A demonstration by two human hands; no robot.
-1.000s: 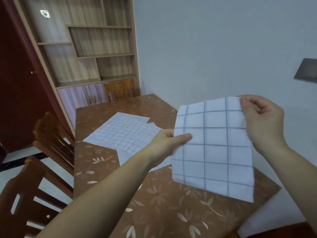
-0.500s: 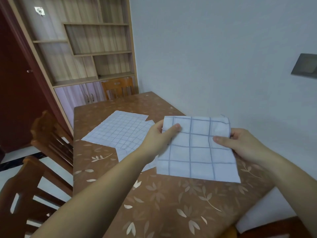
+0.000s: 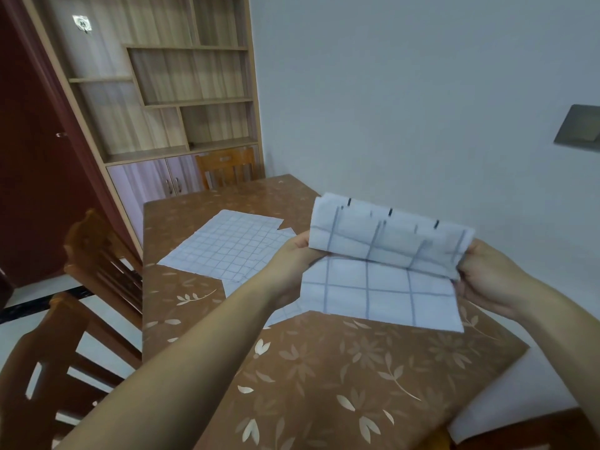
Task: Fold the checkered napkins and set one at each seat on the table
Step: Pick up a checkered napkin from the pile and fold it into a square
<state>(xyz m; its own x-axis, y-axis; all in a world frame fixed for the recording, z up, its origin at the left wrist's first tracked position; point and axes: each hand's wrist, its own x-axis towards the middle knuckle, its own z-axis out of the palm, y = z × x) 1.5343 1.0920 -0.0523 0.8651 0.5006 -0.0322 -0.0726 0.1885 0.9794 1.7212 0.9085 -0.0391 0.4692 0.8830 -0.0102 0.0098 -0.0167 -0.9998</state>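
A white napkin with a grey check (image 3: 380,280) hangs between my two hands just above the brown flowered table (image 3: 324,378). Its upper part curls over toward me in a roll, and its lower part hangs down to the tabletop. My left hand (image 3: 293,254) pinches its left edge. At the right edge, my right hand (image 3: 483,277) grips the roll. Behind my left hand, unfolded checkered napkins (image 3: 227,245) lie flat and overlapping on the table.
Two wooden chairs (image 3: 104,254) stand along the table's left side, and another chair (image 3: 227,168) is at the far end. A tall shelf cabinet (image 3: 168,92) fills the back wall. A white wall (image 3: 406,108) runs close along the table's right edge.
The napkin went from held upright to lowered toward the table, and its top edge is now rolled over toward me. My right hand dropped from the top corner to the right edge.
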